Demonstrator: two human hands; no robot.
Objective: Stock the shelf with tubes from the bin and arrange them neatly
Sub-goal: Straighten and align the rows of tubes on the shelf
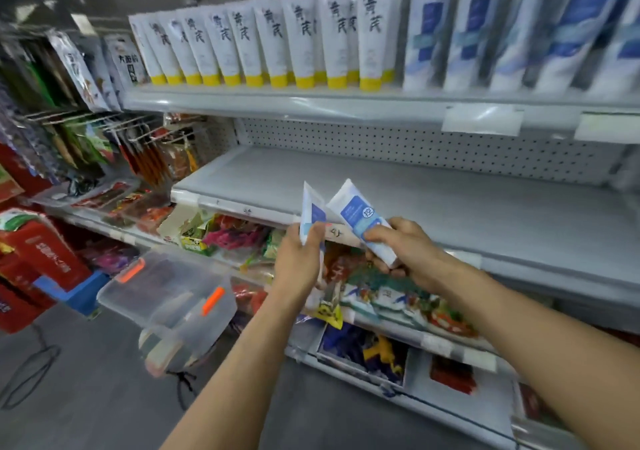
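My left hand [298,262] grips a white tube with a blue label [311,212], crimped end up. My right hand [405,245] grips a second white and blue tube [356,212], tilted to the upper left. Both tubes hover just in front of the front edge of the bare grey middle shelf [415,200]. The clear plastic bin [166,293] with orange latches stands lower left on a stool; its contents are blurred.
The upper shelf [311,103] carries a row of white tubes with yellow caps [301,37] and, to the right, white and blue tubes [467,30]. Snack packets [381,293] fill the shelves below. Hanging packets and red boxes [38,259] are at the left.
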